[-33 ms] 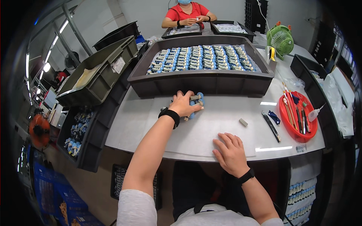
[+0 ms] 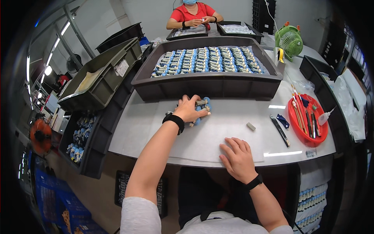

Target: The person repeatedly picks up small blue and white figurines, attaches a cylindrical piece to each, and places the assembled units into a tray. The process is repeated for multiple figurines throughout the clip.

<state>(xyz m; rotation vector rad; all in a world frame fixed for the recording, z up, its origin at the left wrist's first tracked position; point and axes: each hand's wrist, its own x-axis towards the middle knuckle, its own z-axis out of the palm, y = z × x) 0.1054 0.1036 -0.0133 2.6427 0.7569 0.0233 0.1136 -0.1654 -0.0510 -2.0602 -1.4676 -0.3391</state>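
Note:
My left hand (image 2: 187, 109) reaches over a small cluster of blue-and-cream figurines (image 2: 207, 104) on the white work surface, just in front of the large brown tray. Its fingers curl round the figurines, and the palm hides part of the cluster. My right hand (image 2: 238, 159) lies palm down near the front edge of the table, fingers apart and holding nothing. A small grey block (image 2: 251, 126) lies a little beyond it.
The brown tray (image 2: 206, 86) holds rows of similar figurines. On the right are a pen-like tool (image 2: 280, 131), a red dish (image 2: 326, 134) of brushes and a green fan (image 2: 289, 42). Dark bins (image 2: 102, 137) line the left. Across the table sits a person (image 2: 198, 15).

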